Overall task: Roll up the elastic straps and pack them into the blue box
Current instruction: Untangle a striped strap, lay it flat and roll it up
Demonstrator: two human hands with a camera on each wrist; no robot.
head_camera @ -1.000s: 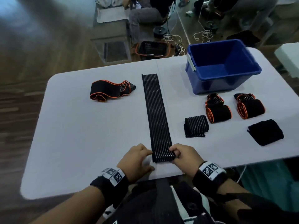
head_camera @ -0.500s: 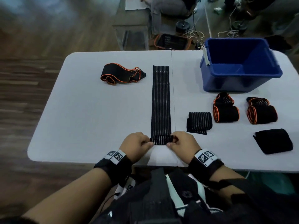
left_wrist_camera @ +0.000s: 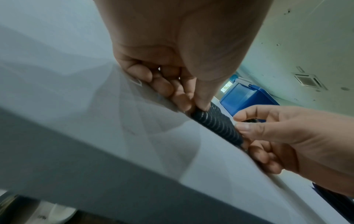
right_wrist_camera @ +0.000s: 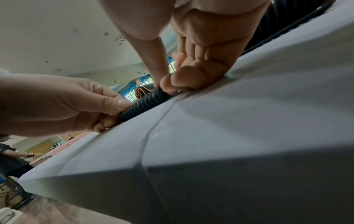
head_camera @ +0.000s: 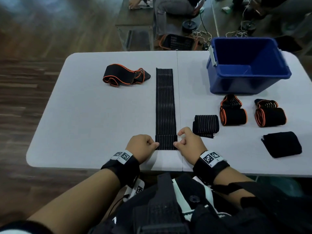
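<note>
The striped strap (head_camera: 165, 105) lies flat along the middle of the white worktop (head_camera: 87, 125), its near end turned over into a short roll (head_camera: 166, 142). The left hand (head_camera: 141, 146) pinches the roll's left end and the right hand (head_camera: 189, 142) pinches its right end, thumb against curled fingers on each.

The head view gives the layout: the blue box (head_camera: 248, 85) stands at the far right with nothing visible inside, and just before it lie two orange-edged rolls (head_camera: 233, 115) (head_camera: 270, 116), a striped roll (head_camera: 206, 125) near the right hand, and a plain black roll (head_camera: 282, 144) at the right edge. An unrolled orange-edged strap (head_camera: 125, 75) sits bunched at the far left, well apart from the rest.

The wrist views add the grip itself. The left wrist camera shows the left thumb and fingertips (left_wrist_camera: 182, 101) closed on the ribbed roll end, with the box behind. The right wrist camera shows the right thumb pressed down on the roll against the bent fingers (right_wrist_camera: 184, 82).
</note>
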